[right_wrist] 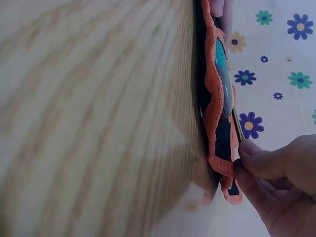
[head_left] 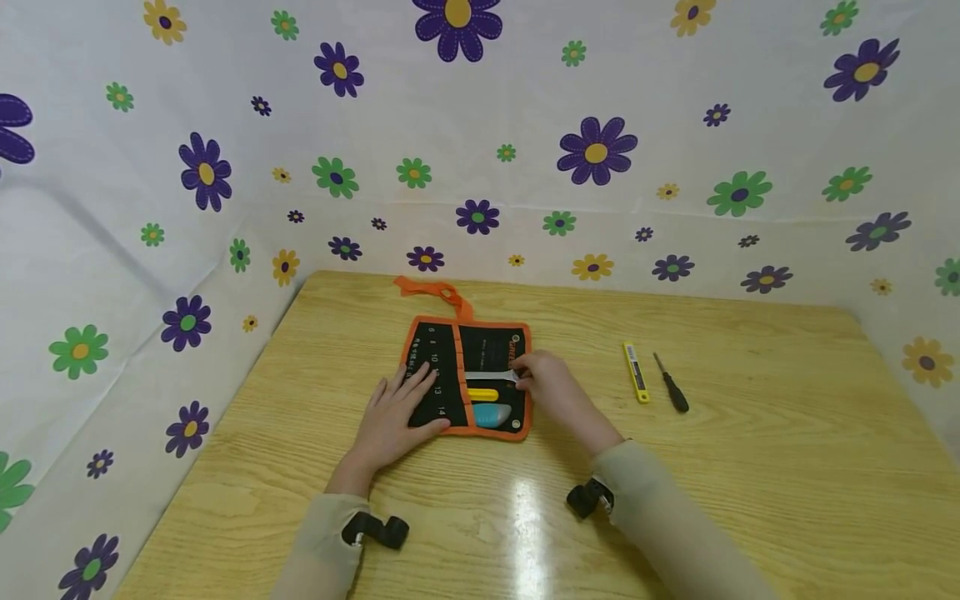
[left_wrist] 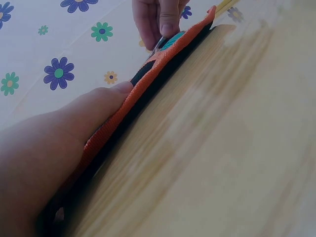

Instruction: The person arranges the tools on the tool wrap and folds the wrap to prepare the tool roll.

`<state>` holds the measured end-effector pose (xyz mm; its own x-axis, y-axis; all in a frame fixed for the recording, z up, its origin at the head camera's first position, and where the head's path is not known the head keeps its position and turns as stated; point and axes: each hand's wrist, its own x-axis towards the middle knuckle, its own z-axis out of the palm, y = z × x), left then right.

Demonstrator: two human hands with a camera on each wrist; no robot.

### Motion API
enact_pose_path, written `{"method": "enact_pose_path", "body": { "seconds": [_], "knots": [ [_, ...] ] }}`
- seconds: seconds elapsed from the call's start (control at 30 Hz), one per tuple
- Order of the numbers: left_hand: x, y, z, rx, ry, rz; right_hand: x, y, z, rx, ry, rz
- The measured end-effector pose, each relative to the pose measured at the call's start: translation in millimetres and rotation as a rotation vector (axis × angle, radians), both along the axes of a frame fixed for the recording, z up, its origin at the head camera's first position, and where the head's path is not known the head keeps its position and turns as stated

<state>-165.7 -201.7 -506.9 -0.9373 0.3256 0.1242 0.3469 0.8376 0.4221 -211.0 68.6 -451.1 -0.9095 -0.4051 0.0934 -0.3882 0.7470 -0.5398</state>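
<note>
A black tool pouch with orange trim (head_left: 491, 435) lies unrolled on the table, numbers printed on its left half. My left hand (head_left: 390, 421) rests on that half with fingers spread; its thumb lies along the near edge in the left wrist view. With thumb and fingers, my right hand (head_left: 551, 387) pinches the right end of a silver wrench (head_left: 487, 376), whose other end is hidden in a pocket. Below the wrench, a yellow handle (head_left: 482, 395) and a teal tool with a grey rounded end (head_left: 491, 415) stick out of neighbouring pockets.
To the right of the pouch lie a yellow utility knife (head_left: 636, 372) and a black-handled screwdriver (head_left: 672, 387). An orange tie strap (head_left: 427, 288) trails from the pouch's far edge. A flower-patterned cloth (head_left: 517, 183) hangs behind the wooden table (head_left: 750, 467).
</note>
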Motion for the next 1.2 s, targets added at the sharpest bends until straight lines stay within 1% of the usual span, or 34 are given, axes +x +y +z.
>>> {"method": "enact_pose_path", "body": {
  "seconds": [0.13,0.2,0.43,0.67,0.9,1.2],
  "knots": [
    [1.0,-0.2,0.2,0.01,0.017,-0.004,-2.1,-6.3,-1.6,-0.004,-0.06,0.005],
    [1.1,-0.2,-0.1,0.012,0.024,-0.005,-2.6,-8.9,-1.9,-0.008,-0.071,0.006],
    [1.0,-1.2,-0.1,0.005,0.017,0.001,-2.6,-15.7,-0.5,0.002,-0.066,0.028],
    [0.9,-1.1,0.3,0.01,-0.004,0.003,-1.3,-17.5,-0.9,0.038,-0.065,0.007],
    [0.1,-0.8,-1.2,0.0,-0.029,0.012,-3.1,-16.0,-3.6,0.115,-0.003,0.013],
    [0.5,0.2,-1.8,0.005,0.011,0.01,-5.3,-12.4,-4.2,0.084,-0.06,0.042]
  ]
}}
